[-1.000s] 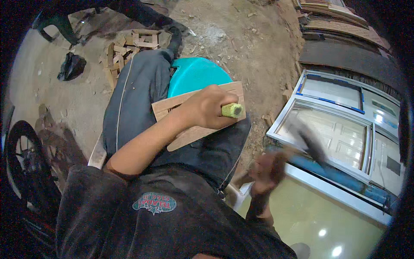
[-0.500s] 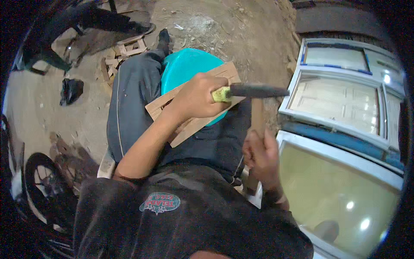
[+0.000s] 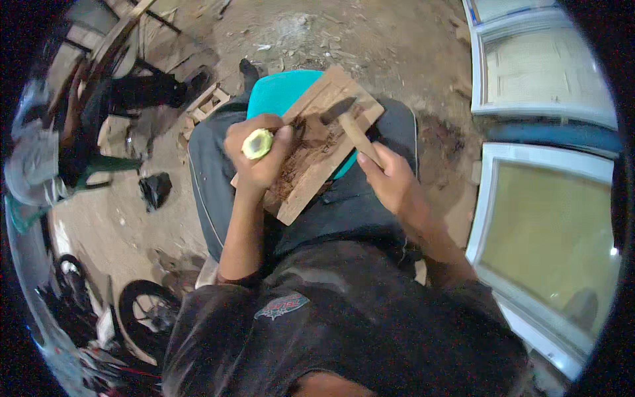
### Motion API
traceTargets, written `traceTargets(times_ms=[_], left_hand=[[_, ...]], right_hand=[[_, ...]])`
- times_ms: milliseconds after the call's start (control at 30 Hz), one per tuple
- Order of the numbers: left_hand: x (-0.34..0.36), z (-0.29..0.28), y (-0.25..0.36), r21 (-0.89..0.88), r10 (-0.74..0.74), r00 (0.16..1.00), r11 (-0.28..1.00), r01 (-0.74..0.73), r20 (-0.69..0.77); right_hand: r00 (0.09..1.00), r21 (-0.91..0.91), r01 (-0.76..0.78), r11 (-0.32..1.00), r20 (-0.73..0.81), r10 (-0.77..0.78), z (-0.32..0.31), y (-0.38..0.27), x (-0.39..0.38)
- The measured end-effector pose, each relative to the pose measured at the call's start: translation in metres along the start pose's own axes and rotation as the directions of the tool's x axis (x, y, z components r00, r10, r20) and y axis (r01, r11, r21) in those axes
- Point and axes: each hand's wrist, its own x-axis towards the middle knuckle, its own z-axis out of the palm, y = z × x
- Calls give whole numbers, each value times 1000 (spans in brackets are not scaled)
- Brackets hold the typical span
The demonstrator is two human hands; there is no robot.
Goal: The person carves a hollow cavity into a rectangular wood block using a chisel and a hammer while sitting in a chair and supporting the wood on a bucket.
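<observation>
My left hand (image 3: 259, 173) is closed around a chisel with a yellow-green handle (image 3: 256, 143), whose butt end faces up; its blade is out of sight. A wooden board (image 3: 304, 202) lies slanted on a turquoise plastic seat (image 3: 286, 89) between my knees. Rough brown wood and loose chips (image 3: 316, 147) fill a hollowed area along the board's middle. My right hand (image 3: 395, 182) grips the wooden handle of a hammer (image 3: 360, 140). The dark hammer head (image 3: 338, 110) hovers over or rests on the hollowed part; I cannot tell which.
White-framed panels (image 3: 489, 198) stand close on my right. Wood offcuts (image 3: 206, 102) and a black plastic bag (image 3: 155, 190) lie on the dirt floor to the left. A person's dark-clothed leg (image 3: 149, 89) is at far left, with a wheel (image 3: 147, 306) nearer me.
The hammer has moved from the chisel's butt end to above the board's hollow. My left hand has shifted left and turned the chisel more upright, uncovering the chips. The whole view has turned.
</observation>
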Motion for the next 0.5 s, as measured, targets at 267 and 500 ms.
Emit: traceTargets(times_ms=[267, 500], left_hand=[[-16, 10, -12, -419, -57, 988, 908, -8, -143], [-15, 6, -1, -493, -48, 975, 867, -66, -215]], right_hand=[[992, -112, -117, 987, 26, 121, -15, -13, -9], [989, -82, -141, 987, 41, 145, -21, -20, -9]])
